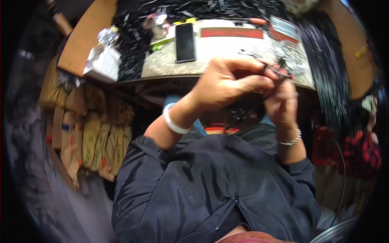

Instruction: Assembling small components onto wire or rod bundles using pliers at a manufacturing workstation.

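Both my hands meet above the front edge of the workbench. My left hand, with a white bangle at its wrist, is closed, thumb and forefinger pinched on one end of a thin dark piece with red at its tip. At the piece's other end is my right hand, wearing a beaded bracelet, its fingers drawn in around it and partly blurred. The piece's exact kind is too small to make out. Just beyond the right hand lies a heap of small shiny metal parts.
A black phone lies on the pale work mat. Behind are a red strip, an orange-handled tool and a red-edged box. Long black strands hang at right. A white box stands left, above sacks.
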`<state>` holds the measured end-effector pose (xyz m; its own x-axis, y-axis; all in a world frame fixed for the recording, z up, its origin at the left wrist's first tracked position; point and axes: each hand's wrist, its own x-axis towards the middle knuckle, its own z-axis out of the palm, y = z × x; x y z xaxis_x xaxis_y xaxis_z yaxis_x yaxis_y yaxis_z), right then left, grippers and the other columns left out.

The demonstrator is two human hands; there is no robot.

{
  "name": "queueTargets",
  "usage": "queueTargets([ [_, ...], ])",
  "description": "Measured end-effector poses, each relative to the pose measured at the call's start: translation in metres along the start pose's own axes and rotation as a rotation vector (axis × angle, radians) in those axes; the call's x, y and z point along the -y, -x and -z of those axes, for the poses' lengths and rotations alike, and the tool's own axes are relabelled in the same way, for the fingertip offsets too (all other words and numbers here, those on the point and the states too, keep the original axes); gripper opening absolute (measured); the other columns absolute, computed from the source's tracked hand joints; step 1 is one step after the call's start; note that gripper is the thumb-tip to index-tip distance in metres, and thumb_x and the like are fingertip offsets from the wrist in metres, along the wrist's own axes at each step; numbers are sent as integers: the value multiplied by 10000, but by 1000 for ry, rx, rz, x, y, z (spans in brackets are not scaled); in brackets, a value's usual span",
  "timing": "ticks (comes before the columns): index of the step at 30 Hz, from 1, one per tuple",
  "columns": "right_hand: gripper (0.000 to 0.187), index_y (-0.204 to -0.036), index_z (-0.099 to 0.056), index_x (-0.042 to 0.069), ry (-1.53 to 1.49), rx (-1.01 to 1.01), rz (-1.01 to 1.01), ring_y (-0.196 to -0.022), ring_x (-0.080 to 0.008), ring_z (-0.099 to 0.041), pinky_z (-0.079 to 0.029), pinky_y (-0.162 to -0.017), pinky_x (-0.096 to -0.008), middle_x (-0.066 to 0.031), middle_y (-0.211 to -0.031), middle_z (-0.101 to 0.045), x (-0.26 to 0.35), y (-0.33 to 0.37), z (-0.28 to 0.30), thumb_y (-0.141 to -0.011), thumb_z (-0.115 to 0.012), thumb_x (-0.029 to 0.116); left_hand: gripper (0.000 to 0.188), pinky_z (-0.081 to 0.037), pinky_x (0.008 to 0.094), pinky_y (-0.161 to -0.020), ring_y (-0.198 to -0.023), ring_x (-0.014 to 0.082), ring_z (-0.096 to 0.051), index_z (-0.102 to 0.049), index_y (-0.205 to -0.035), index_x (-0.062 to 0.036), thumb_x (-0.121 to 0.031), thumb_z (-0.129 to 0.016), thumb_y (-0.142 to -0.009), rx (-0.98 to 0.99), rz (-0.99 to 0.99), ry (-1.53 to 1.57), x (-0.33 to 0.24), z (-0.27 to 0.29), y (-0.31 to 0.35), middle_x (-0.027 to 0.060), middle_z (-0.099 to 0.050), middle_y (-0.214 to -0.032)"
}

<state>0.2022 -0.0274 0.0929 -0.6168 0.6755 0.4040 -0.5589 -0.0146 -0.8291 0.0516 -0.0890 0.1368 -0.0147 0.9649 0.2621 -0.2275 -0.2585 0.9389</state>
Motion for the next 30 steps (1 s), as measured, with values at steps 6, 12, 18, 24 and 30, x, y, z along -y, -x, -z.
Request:
queueTargets([
  [6, 395, -977, -439, 20, 45, -21, 35, -1035, -247, -496, -374, -959, -379, -168, -1071, -495, 33, 2, 2, -876, -612, 361, 245, -503, 247, -755, -828, 113, -626, -660, -986, 39, 28, -725, -750, 37, -217, 160, 11, -4, 11, 74, -677, -889],
  [12, 315, -848, -399, 70, -158, 5, 3, -985, -312, -498, -427, -902, -461, -126, -877, -498, 37, 9, -8, -848, -653, 256, 258, -491, 271, -753, -844, 144, -637, -664, -983, 27, -51, -746, -751, 23, -351, -116, 7, 18, 34, 91, -677, -891],
  [18, 302, -854, -399, 76, -262, 85, 37, -1002, -347, -498, -465, -866, -616, -115, -857, -533, 52, 9, 5, -855, -635, 264, 190, -497, 347, -759, -847, 285, -622, -670, -965, -58, -52, -605, -786, -722, -407, -1505, 29, 184, 86, 138, -649, -910],
  [24, 373, -899, -386, 92, -247, 173, -98, -1043, -289, -468, -485, -910, -512, -106, -919, -495, 39, -1, 14, -847, -651, 349, 335, -500, 362, -741, -819, 294, -620, -646, -1079, -92, -103, -677, -746, -1093, 71, -1718, 31, 305, 163, 129, -634, -925],
  [30, 351, -902, -380, 95, -74, 14, -57, -951, -285, -494, -484, -840, -493, -82, -827, -477, 28, -9, 8, -880, -576, 385, 244, -503, 363, -719, -753, 302, -640, -688, -997, -103, -150, -684, -757, -992, 11, -1717, 35, 315, 153, 160, -654, -852],
])
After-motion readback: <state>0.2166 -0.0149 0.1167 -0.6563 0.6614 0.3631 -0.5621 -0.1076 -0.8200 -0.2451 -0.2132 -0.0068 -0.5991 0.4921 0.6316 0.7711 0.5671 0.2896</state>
